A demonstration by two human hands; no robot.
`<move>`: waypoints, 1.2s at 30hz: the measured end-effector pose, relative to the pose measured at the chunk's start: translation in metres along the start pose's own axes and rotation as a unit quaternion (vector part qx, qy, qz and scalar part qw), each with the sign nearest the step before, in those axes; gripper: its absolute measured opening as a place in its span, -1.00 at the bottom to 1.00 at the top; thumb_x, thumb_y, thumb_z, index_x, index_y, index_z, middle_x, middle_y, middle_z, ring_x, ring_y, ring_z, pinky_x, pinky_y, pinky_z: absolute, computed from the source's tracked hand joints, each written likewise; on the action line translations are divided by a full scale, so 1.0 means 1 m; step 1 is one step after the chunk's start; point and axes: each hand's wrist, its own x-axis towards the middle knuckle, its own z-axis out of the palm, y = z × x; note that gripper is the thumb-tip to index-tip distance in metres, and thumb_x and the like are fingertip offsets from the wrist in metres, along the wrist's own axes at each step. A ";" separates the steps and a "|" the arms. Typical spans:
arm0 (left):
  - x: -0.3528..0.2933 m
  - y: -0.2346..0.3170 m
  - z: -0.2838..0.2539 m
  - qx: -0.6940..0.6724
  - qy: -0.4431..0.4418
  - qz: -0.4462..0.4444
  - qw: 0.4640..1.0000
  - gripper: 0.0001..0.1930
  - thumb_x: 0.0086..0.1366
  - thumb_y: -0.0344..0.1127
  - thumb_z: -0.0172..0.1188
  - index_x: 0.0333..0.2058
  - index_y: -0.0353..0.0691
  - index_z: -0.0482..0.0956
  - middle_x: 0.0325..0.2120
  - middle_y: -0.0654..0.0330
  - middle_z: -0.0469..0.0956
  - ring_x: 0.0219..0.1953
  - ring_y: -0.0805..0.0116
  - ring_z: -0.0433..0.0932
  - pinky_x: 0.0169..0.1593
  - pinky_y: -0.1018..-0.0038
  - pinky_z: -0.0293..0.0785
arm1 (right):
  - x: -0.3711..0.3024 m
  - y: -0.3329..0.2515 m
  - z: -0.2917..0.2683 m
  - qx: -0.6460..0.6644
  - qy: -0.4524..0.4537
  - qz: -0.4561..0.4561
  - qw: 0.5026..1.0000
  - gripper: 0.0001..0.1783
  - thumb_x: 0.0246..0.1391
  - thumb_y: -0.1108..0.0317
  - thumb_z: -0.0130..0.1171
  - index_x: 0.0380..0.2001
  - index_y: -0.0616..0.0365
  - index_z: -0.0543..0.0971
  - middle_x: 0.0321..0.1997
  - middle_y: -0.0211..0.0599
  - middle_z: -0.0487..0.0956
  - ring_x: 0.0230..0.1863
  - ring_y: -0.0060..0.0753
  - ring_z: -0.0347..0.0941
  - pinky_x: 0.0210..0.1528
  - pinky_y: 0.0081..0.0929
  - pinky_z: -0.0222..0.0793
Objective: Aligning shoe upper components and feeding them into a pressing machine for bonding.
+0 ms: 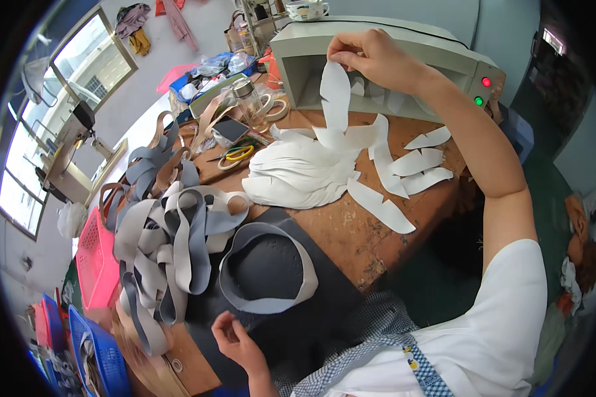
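High at the front of a pale metal machine (430, 41), my right hand (377, 58) pinches the tip of a white leaf-shaped cut piece (336, 96), which hangs down from my fingers. Below it lies a thick fanned pile of similar white pieces (304, 169), with several loose ones (381, 206) to its right. My left hand (240, 344) is low over the black mat (324, 264), fingers loosely curled and apart, with nothing visible in them. Just beyond it, a grey band joined into a ring (268, 306) stands on the mat.
Left of the mat is a heap of grey looped bands (195, 231). Yellow-handled scissors (238, 153), a phone (230, 129) and a glass jar (248, 99) sit behind. A pink basket (96, 264) and a blue basket (99, 351) stand at left. The machine has red and green lights.
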 end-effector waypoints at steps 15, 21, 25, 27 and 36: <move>0.006 0.140 0.117 0.043 -0.219 0.219 0.950 -0.69 0.22 -0.48 0.24 -0.04 -0.36 0.53 -0.42 0.01 0.65 -0.46 0.21 0.67 -0.39 0.44 0.57 | -0.107 -0.167 0.038 0.345 -0.064 0.088 0.932 -0.82 0.30 0.42 0.08 -0.23 0.37 0.54 -0.36 -0.36 0.62 -0.36 -0.66 0.55 -0.29 -0.64 0.53; 0.013 0.135 0.125 -0.131 -0.208 0.181 0.952 -0.64 0.11 -0.65 0.09 -0.07 -0.40 0.55 -0.32 0.00 0.70 -0.32 0.41 0.69 -0.23 0.53 0.58 | -0.237 -0.172 0.090 0.269 0.068 0.206 0.938 -0.37 0.16 0.09 0.28 0.10 0.28 0.31 0.01 -0.24 0.42 0.01 -0.36 0.43 0.04 -0.43 0.40; 0.014 0.143 0.127 -0.138 -0.227 0.146 0.953 -0.60 0.07 -0.66 0.07 -0.06 -0.39 0.55 -0.32 -0.01 0.70 -0.30 0.40 0.69 -0.21 0.52 0.57 | -0.272 -0.186 0.127 0.210 0.090 0.215 0.950 -0.30 0.12 0.08 0.32 0.14 0.31 0.27 0.03 -0.13 0.40 0.01 -0.23 0.44 0.09 -0.32 0.37; 0.015 0.146 0.130 -0.153 -0.210 0.153 0.953 -0.60 0.08 -0.64 0.08 -0.05 -0.37 0.55 -0.31 -0.02 0.70 -0.30 0.40 0.70 -0.21 0.51 0.57 | -0.275 -0.182 0.129 0.170 0.028 0.151 0.973 -0.22 0.08 0.10 0.35 0.17 0.34 0.22 0.08 -0.03 0.37 0.05 -0.11 0.43 0.11 -0.25 0.36; 0.028 0.170 0.133 -0.199 -0.184 0.180 0.946 -0.72 0.12 -0.59 0.09 -0.17 -0.41 0.61 -0.53 0.15 0.64 -0.52 0.61 0.52 -0.42 0.60 0.45 | -0.238 -0.154 0.159 0.079 0.073 0.223 0.969 -0.43 0.04 0.57 0.11 0.17 0.16 0.34 -0.35 -0.35 0.61 -0.14 -0.13 0.57 -0.15 -0.13 0.45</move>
